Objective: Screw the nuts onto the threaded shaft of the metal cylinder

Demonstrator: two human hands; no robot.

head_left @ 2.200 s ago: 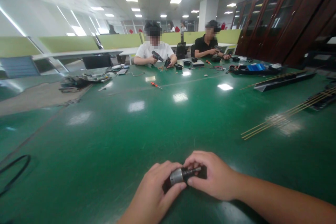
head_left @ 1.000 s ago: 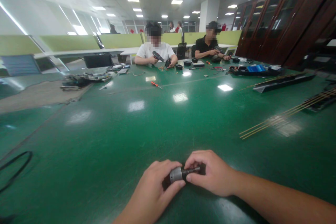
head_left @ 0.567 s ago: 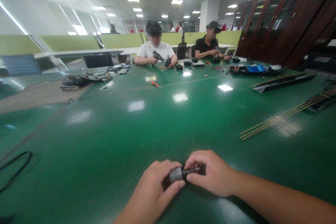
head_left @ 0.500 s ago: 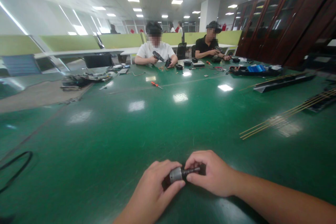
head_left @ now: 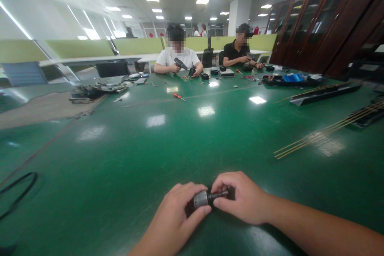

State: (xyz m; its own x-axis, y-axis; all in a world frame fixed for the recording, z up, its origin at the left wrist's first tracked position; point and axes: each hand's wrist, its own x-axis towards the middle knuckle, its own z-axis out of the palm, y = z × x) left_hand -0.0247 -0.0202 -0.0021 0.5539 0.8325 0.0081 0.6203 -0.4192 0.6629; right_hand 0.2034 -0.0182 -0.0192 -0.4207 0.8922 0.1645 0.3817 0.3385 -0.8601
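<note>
Close to me, just over the green table, is a grey metal cylinder with a shaft and coiled spring (head_left: 201, 199), which looks like a drill gearbox. My left hand (head_left: 180, 208) is closed round its thick body, thumb below and fingers above. From the other side, my right hand (head_left: 243, 197) pinches the spring and shaft end between thumb and fingers. The shaft points right, toward my right palm. Part of the thick end is hidden in my left hand, and the right fingertips are partly covered.
Across the green table (head_left: 168, 148) sit two people, each holding a drill. A red screwdriver (head_left: 179, 97) lies mid-table. Thin rods (head_left: 327, 131) and a black metal channel (head_left: 324, 94) lie at right. A black cable (head_left: 22, 196) loops at left; scrap parts (head_left: 96, 90) lie beyond it.
Both hands and the gearbox stay in the same place and grip. Far behind, a standing person has shifted slightly left.
</note>
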